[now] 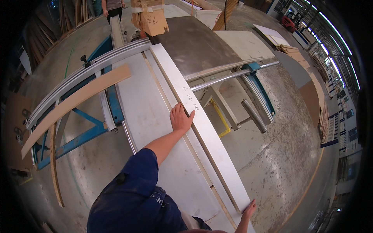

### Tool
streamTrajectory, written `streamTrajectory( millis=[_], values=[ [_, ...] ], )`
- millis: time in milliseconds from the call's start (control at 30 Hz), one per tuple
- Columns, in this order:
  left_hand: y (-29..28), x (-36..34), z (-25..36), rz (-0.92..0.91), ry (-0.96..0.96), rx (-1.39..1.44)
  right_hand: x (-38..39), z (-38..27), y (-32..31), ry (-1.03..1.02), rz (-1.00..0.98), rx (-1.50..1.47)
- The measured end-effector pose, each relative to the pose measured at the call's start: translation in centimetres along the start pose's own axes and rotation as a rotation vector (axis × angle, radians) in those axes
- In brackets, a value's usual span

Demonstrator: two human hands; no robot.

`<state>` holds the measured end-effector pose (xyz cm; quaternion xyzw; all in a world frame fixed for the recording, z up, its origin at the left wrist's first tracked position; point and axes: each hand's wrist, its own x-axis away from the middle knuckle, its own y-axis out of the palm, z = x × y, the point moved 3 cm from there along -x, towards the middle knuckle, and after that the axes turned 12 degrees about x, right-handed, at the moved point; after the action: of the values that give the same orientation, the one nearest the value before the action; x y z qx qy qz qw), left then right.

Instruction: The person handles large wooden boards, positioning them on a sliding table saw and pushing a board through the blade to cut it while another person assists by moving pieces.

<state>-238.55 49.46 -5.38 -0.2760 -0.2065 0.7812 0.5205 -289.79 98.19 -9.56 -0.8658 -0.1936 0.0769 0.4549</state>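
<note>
A long white board [203,133] with handwritten marks runs diagonally along the pale sliding table [143,106] of a machine. My left hand [181,118] rests on the board's left edge near its middle, thumb on the board and fingers apart from it, lying beside the edge. My right hand [248,209] holds the board's near end at the lower right, fingers around the corner. A narrow tan strip [77,106] lies across the metal fence and frame at the left.
A metal fence [97,60] crosses the table's far end. Beyond are cardboard [151,23], a dark steel tabletop [192,44] and a standing person [110,7]. Steel rails and a roller [252,115] stick out at right. Leaning boards [54,27] and stacked panels [301,77] line the sides.
</note>
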Motion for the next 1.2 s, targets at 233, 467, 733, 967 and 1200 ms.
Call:
streamTrajectory(
  millis=[233,467,733,967,1200],
  values=[
    [0.3,0.2,-0.3,0.029,0.030,0.007,8.7,2.8,-3.3,0.022,-0.348,0.193],
    [-5.1,1.4,-6.2,-0.091,0.131,0.214,6.2,4.5,-3.5,0.041,-0.794,-0.094],
    [-20.8,10.9,-18.0,0.347,-0.365,-0.168,4.0,3.6,-2.7,0.012,-0.919,-0.048],
    [-17.1,14.0,-17.5,0.311,-0.738,0.025,4.2,1.7,-3.7,-0.156,-0.873,0.206],
    [-16.3,13.6,-19.4,0.345,-0.672,0.019,4.5,0.9,-3.3,-0.065,-0.878,0.221]
  ],
)
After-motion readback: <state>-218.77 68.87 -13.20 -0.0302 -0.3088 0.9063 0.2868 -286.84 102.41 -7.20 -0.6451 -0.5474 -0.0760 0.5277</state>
